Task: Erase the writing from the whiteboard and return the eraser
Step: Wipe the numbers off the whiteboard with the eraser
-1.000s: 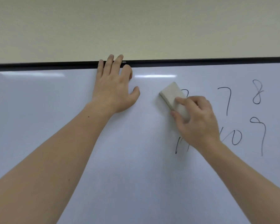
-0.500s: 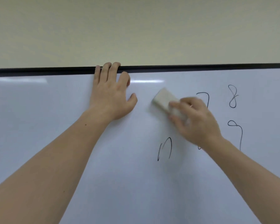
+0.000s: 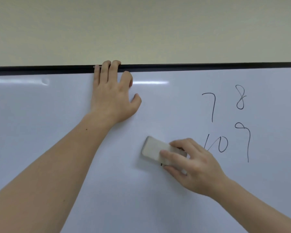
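A white whiteboard (image 3: 57, 115) fills the lower part of the view. My right hand (image 3: 195, 167) grips a pale grey eraser (image 3: 154, 148) and presses it flat against the board at centre. A small black ink stub shows just under the eraser. To the right stands handwritten writing (image 3: 225, 121): 7, 8, 10 and 9 in black marker. My left hand (image 3: 112, 96) lies flat on the board with its fingertips hooked over the black top frame (image 3: 208, 66).
Above the frame is a plain cream wall (image 3: 141, 27). Light reflections streak the board near its top edge. The left half of the board carries no writing.
My right hand has carried the eraser down and left, onto the lower mark that stood below it. The figure at the upper middle has gone. My left hand has stayed put.
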Demonstrator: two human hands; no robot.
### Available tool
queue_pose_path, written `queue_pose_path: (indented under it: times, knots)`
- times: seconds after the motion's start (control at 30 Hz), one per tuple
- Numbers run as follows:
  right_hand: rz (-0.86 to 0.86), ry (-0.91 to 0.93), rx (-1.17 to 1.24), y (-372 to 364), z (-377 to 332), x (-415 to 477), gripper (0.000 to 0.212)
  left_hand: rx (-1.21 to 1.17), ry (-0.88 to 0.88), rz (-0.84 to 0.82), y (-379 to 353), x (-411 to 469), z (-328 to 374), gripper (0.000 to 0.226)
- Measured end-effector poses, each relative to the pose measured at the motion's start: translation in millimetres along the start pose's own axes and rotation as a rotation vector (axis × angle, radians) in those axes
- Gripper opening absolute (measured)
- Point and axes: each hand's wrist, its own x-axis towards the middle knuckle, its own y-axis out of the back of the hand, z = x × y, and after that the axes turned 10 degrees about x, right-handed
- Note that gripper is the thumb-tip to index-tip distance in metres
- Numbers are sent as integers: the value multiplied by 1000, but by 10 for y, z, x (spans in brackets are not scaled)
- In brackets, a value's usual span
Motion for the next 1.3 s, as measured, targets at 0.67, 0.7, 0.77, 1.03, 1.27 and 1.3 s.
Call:
queue_pose_path:
  times: [0.67, 0.7, 0.77, 1.03, 1.27, 1.3]
  knots:
    - [-36, -58, -32, 19, -52, -247, 26, 7, -25, -37, 51, 10, -30, 42]
    - [23, -143, -50, 73, 20, -252, 26, 10, -27, -42, 47, 15, -30, 43]
    - [196, -397, -72, 158, 116, -216, 27, 11, -22, -52, 48, 13, -19, 45]
    - [287, -536, -17, -155, -249, 38, 33, 1, -22, -54, 44, 24, -32, 45]
    - [-90, 21, 5, -131, -308, 104, 25, 48, -70, -85, 81, 81, 171, 49]
    - [-117, 54, 4, -84, -227, 78, 24, 44, -85, -89, 80, 101, 244, 47]
